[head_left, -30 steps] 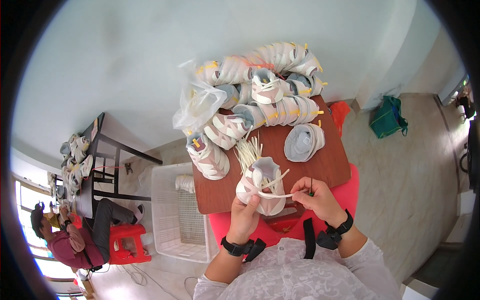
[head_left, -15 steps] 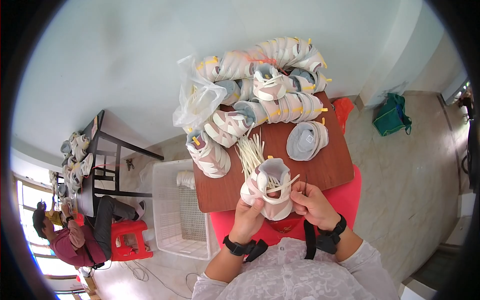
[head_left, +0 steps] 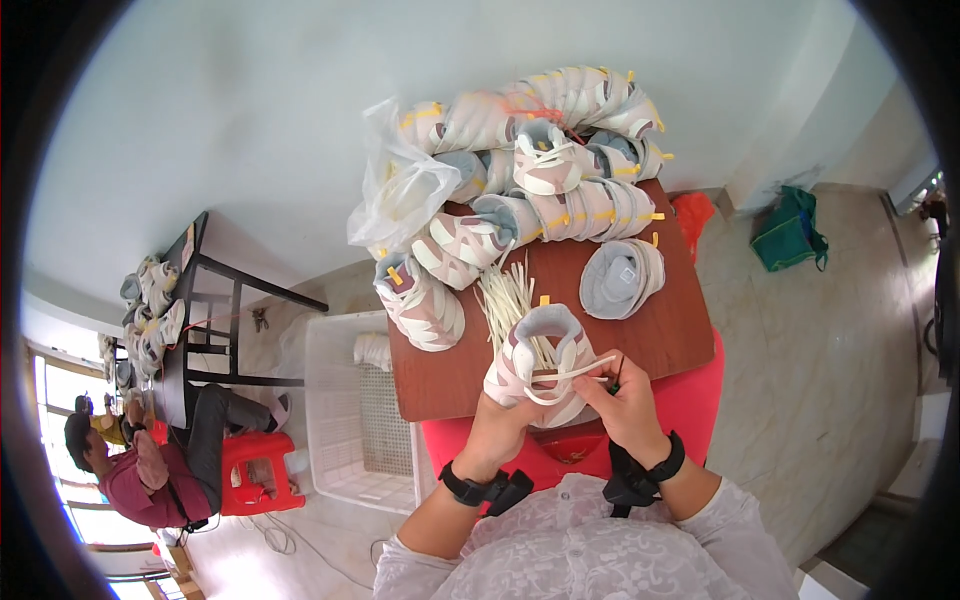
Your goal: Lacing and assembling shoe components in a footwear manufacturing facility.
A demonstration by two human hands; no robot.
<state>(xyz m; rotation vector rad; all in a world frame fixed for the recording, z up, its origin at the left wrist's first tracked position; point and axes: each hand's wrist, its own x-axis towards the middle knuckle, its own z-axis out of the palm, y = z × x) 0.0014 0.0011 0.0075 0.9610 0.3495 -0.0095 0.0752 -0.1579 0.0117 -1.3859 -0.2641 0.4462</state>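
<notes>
A white and pink shoe upper (head_left: 507, 362) stands tilted at the near edge of the brown table, its grey collar opening facing up. My left hand (head_left: 497, 432) grips it at the lower left side, the fingers partly hidden beneath it. On its right side my right hand (head_left: 625, 405) pinches a cream shoelace (head_left: 572, 374) that runs across the upper's front. A thin dark tool (head_left: 616, 380) also sticks out from the right hand's fingers; its kind is unclear. Behind the upper lies a bundle of loose cream laces (head_left: 507, 297).
Stacked shoe uppers (head_left: 590, 212) line the far side of the table (head_left: 440, 390). A single upper (head_left: 622, 280) sits at the right, and a clear plastic bag (head_left: 390, 195) at far left. A white crate (head_left: 335, 455) stands left; beyond it a person (head_left: 150, 470) sits by another table.
My right hand has moved slightly right and turned, and the lace now crosses lower over the upper's front. My left hand's thumb has shifted under the upper's front edge.
</notes>
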